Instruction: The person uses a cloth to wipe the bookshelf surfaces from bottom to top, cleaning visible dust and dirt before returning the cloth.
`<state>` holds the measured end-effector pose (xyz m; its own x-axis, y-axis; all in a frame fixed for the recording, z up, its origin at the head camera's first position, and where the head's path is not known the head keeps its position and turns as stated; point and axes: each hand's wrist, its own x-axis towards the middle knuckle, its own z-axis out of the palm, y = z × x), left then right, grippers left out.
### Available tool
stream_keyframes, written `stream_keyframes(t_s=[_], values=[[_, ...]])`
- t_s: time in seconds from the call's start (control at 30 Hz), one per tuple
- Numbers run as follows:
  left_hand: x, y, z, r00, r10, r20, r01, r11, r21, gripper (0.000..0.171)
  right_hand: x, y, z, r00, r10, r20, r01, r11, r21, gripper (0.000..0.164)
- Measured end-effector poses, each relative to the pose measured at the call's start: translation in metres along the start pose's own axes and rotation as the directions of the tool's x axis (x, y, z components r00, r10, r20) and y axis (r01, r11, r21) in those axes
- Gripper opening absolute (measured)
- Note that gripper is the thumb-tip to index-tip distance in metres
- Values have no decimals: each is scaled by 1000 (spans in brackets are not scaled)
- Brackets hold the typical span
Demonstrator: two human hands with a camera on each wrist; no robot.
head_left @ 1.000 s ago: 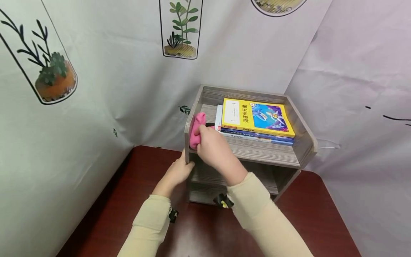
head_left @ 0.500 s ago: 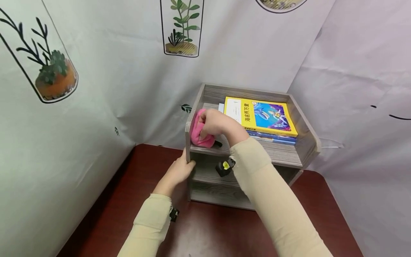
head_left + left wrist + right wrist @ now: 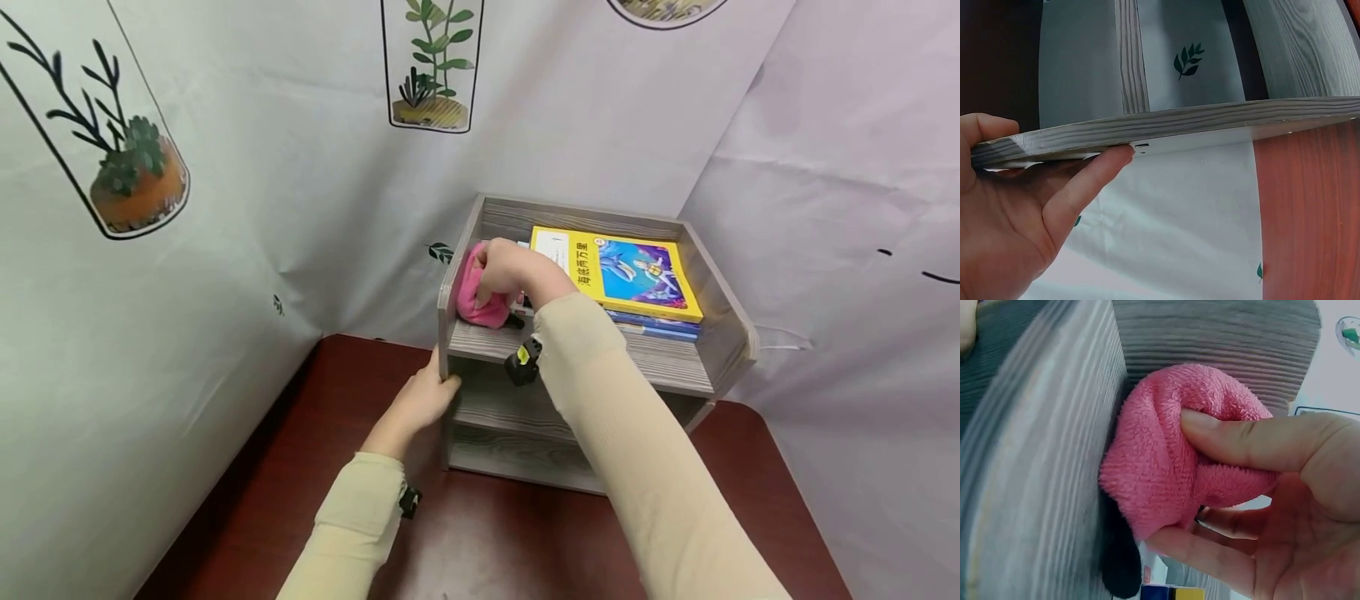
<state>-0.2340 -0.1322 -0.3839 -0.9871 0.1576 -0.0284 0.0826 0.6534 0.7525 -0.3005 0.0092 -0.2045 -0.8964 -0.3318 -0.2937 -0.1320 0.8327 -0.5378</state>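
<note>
A pink fluffy cloth (image 3: 1147, 444) is bunched in my right hand (image 3: 1310, 475), the thumb on one side and the fingers on the other. It lies against the top shelf board and the left side panel (image 3: 454, 292) of a grey wood-grain desk shelf. A black, rounded thing (image 3: 1121, 562) sticks out beside the cloth. Lower down, my left hand (image 3: 422, 398) grips the same panel's front edge. The left wrist view shows thumb and fingers of this hand (image 3: 1022, 212) on opposite faces of the panel (image 3: 1179, 119).
To the right of the cloth, a yellow book (image 3: 637, 275) tops a stack of blue-spined books (image 3: 652, 327) on the shelf. Below are further compartments. The unit stands on a dark red table (image 3: 510, 533), with white patterned cloth walls (image 3: 337, 167) close behind and at both sides.
My right hand has turned and now reaches over the cloth. The cloth went to the shelf's front edge, then slid back a little. My left hand stays on the panel.
</note>
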Motion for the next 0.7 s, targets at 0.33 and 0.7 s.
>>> stream_keyframes(t_s=[0.33,0.7], values=[[8,5,1,1000,12,9,-12,1000,5,65,13,4,-14,997,31,-70,-35,998,-52,16],[0,-2,4,1000,-1,-12,1,1000,1,63,36,12,-21,998,47,-29,-47,999,-11,20]])
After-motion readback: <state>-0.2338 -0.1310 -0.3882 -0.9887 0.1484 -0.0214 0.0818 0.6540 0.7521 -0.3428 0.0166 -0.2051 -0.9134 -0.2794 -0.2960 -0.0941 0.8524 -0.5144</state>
